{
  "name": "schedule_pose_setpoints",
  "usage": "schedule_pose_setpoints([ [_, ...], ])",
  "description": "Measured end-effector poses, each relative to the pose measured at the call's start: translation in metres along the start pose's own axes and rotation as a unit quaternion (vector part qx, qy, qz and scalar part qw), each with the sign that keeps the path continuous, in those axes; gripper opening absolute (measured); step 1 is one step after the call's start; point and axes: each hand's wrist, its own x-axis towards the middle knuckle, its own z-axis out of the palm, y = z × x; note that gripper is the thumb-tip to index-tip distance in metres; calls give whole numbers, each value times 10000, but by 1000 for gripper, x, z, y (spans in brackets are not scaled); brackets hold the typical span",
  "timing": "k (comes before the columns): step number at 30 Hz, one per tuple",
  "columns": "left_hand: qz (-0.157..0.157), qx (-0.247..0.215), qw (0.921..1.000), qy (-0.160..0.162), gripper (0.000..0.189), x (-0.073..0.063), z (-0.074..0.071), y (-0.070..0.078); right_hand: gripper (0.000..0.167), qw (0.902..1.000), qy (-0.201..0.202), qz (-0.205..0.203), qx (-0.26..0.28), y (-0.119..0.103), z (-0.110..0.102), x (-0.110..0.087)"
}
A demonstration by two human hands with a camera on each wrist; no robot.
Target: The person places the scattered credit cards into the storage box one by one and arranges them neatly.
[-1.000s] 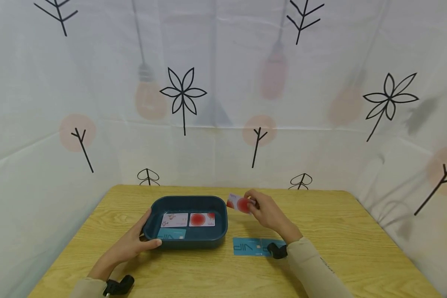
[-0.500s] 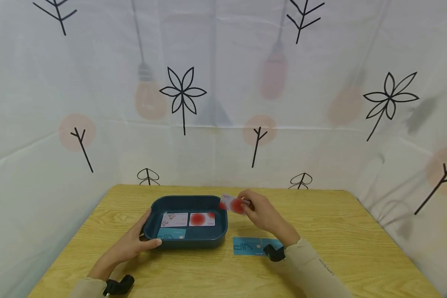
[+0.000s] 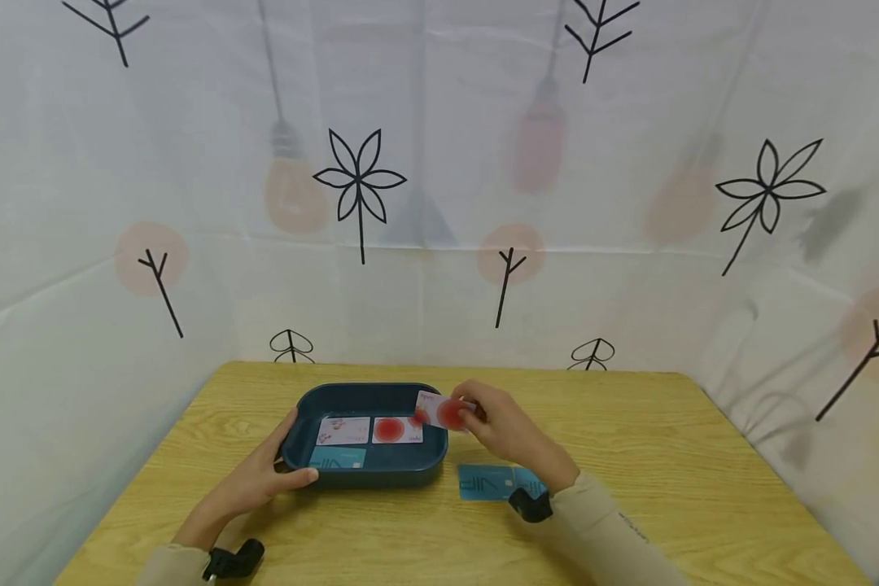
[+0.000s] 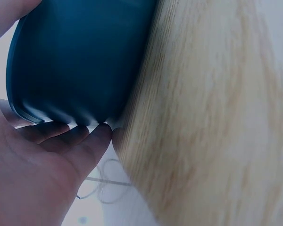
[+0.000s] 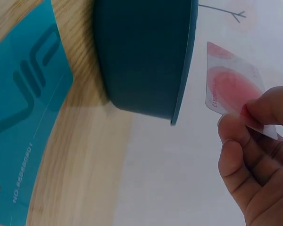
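My left hand (image 3: 256,480) grips the left end of a dark blue plastic tray (image 3: 381,480), thumb on the near rim. In the left wrist view, fingertips press against the tray's wall (image 4: 85,61). My right hand (image 3: 509,427) pinches a white card with red circles (image 3: 432,407) between thumb and fingers. This card is tilted and overlaps the tray's right rim in the head view; in the right wrist view, the card (image 5: 221,87) is raised beyond the rim. Inside the tray lie a pale flowered card (image 3: 343,432), another red-circle card (image 3: 390,430) and a blue card (image 3: 340,459).
Right of the tray, two blue VIP cards (image 3: 483,483) lie side by side on the wooden table (image 3: 381,537), partly behind the right wrist's black camera (image 3: 531,506). A patterned white cloth (image 3: 425,309) hangs behind the table and along both sides.
My right hand has moved left with the red-circle card, from beside the tray to over its right end. The left hand and the tray have stayed in place.
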Motion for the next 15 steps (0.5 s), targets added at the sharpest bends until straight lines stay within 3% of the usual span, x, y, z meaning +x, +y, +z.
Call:
schedule_pose_setpoints([
  [6,44,55,10000,43,104,0,0,0,20,9999,-113,4,120,-4,6,2],
  [15,1,-224,9997,-67,103,-2,0,0,20,9995,-245,-156,111,-12,14,8],
])
